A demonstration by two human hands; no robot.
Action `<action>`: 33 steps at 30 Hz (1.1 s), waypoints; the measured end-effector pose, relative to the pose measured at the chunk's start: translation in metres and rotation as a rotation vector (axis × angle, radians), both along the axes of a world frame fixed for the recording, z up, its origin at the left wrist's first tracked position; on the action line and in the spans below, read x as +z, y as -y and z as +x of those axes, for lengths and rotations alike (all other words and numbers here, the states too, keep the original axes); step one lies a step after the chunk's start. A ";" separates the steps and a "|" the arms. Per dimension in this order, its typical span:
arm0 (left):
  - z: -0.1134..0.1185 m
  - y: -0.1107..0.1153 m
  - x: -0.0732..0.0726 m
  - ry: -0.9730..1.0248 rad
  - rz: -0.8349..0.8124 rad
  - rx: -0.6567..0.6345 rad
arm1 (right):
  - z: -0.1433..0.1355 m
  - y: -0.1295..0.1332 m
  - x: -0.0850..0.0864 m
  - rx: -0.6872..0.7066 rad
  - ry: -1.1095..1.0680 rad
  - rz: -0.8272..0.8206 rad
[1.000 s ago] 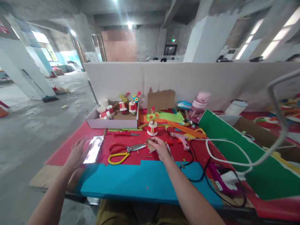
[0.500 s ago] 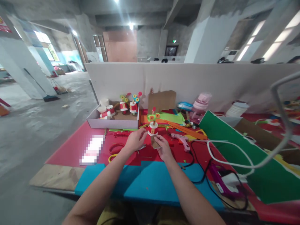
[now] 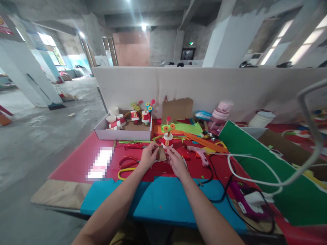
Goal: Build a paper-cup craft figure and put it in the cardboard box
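One scrap of cardboard (image 3: 161, 155), right between the left hand (image 3: 148, 157) and the right hand (image 3: 176, 164), low over the tabletop (image 3: 74, 161)! The left fingers look pinched on its edge; the right fingertips are bunched just beside it, though whether they grip anything, I cannot tell. The two hands are close together, a small gap between them.

Just beyond the fingertips stands the cup figure (image 3: 167, 140), upright and, by the look of it, well advanced: green head on, orange eyes on, red topper up, springy arms out at both sides. But that cardboard is a separate piece, not fixed to anything visible!

Beyond the left hand, inside the white box (image 3: 122, 135), two more figures (image 3: 145, 116) have heads and eyes, while the cups (image 3: 120, 119) next to them have none, so those seem the least worked. Scissors (image 3: 126, 174) lie partly behind the left hand; the glue gun (image 3: 201, 156) rests right of the right hand.
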State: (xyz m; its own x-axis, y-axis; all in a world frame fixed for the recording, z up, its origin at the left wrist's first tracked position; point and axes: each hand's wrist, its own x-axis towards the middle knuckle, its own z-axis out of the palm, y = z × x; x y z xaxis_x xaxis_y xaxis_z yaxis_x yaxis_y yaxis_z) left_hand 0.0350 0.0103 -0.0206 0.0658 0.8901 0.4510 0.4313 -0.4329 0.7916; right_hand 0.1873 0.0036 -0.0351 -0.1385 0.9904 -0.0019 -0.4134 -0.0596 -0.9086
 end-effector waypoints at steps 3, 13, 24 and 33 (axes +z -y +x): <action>-0.005 -0.002 0.001 -0.021 0.045 0.129 | 0.003 0.004 0.004 0.025 0.018 0.082; -0.004 -0.003 -0.001 0.140 -0.011 0.063 | 0.000 0.011 0.012 0.051 0.334 0.388; -0.001 -0.006 0.001 0.641 -0.307 -0.160 | -0.001 0.009 0.008 0.045 0.177 0.265; 0.004 -0.001 -0.004 0.351 -0.106 -0.269 | 0.000 0.007 0.002 0.130 0.100 0.000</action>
State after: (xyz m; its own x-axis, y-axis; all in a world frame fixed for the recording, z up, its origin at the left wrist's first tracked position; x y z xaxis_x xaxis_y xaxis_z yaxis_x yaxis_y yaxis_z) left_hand 0.0390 0.0110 -0.0246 0.1608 0.9046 0.3948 0.0121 -0.4018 0.9157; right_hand 0.1874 -0.0036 -0.0332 -0.2647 0.9641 -0.0219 -0.3099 -0.1065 -0.9448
